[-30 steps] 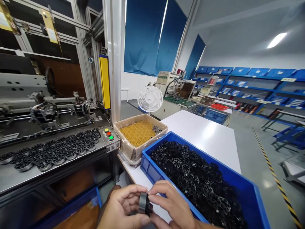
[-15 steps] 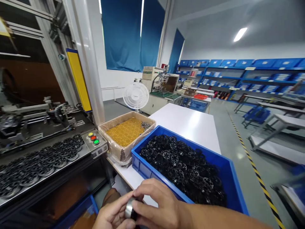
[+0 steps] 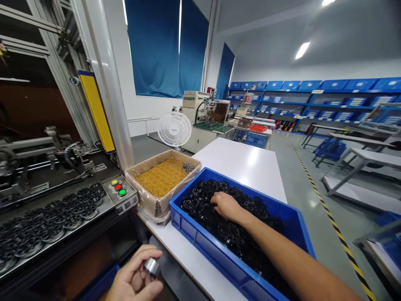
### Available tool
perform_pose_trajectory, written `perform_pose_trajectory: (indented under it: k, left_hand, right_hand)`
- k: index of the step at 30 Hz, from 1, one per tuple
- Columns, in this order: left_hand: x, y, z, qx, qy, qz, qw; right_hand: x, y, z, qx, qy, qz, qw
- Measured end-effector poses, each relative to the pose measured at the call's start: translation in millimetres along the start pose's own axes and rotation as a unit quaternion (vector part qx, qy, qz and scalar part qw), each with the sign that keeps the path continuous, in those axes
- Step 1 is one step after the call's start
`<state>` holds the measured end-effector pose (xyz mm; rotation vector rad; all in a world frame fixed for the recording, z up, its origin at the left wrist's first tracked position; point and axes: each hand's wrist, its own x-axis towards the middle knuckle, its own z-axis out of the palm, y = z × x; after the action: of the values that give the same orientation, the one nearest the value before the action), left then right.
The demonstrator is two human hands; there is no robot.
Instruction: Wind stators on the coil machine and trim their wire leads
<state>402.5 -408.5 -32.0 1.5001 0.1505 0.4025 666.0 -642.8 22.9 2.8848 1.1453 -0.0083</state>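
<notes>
Metal ring [image 3: 151,266] (left hand [image 3: 133,281]) beside blue bin [image 3: 200,236], box [image 3: 150,205] beyond.

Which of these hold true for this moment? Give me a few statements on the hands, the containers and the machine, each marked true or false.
1. The left hand holds a small metal cylinder. True.
2. The right hand rests in the cardboard box. False: it is down in the blue bin, among the black ring parts.
3. The cardboard box holds mostly yellow parts. True.
4. The machine ledge on the left is bare. False: rows of black ring parts lie on it.
</notes>
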Motion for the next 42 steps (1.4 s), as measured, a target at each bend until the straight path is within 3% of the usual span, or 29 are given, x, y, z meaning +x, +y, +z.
perform_pose_trajectory:
  k: [4, 6, 9, 11, 14, 16, 19, 27, 30, 35, 42]
  left_hand:
    - [-1.8, 7.2, -3.2, 0.138, -0.070, 0.127, 0.980]
    - [-2.8, 16.5, -6.1, 0.156, -0.064, 0.157, 0.973]
    - [-4.8, 27.9, -8.9, 0.143, -0.030, 0.151, 0.978]
    - [-5.9, 30.1, -7.0, 0.074, -0.019, 0.106, 0.991]
    - [-5.8, 27.8, 2.2, -0.120, -0.033, -0.003, 0.992]
    - [-4.4, 26.3, 9.8, -0.212, -0.056, -0.052, 0.974]
    - [-2.3, 25.2, 18.4, -0.267, -0.100, -0.075, 0.956]
    - [-5.0, 17.6, 34.0, -0.243, -0.126, -0.082, 0.958]
    - [-5.8, 21.3, 38.3, -0.245, -0.131, -0.062, 0.959]
    - [-6.7, 29.8, 36.9, -0.254, -0.121, -0.051, 0.958]
    - [-5.6, 34.2, 36.0, -0.280, -0.103, -0.076, 0.951]
  right_hand:
    - [-3.6, -3.9, -0.4, -0.033, -0.018, 0.019, 0.999]
    - [-3.1, -3.7, -7.3, -0.043, 0.001, 0.034, 0.999]
    - [-4.8, -13.0, -21.6, -0.039, 0.068, 0.058, 0.995]
    - [-14.7, -33.3, -31.1, -0.026, 0.117, 0.054, 0.991]
    - [-44.5, -80.4, -41.8, 0.073, 0.181, -0.048, 0.980]
    - [-67.1, -111.0, -45.5, 0.248, 0.234, -0.186, 0.921]
    - [-91.1, -137.8, -45.2, 0.370, 0.243, -0.282, 0.851]
    - [-97.9, -140.9, -27.7, 0.426, 0.268, -0.315, 0.804]
    - [-97.0, -141.8, -28.3, 0.420, 0.283, -0.314, 0.803]
    - [-97.6, -139.4, -34.4, 0.382, 0.235, -0.365, 0.815]
    - [-97.4, -140.3, -35.4, 0.322, 0.300, -0.382, 0.813]
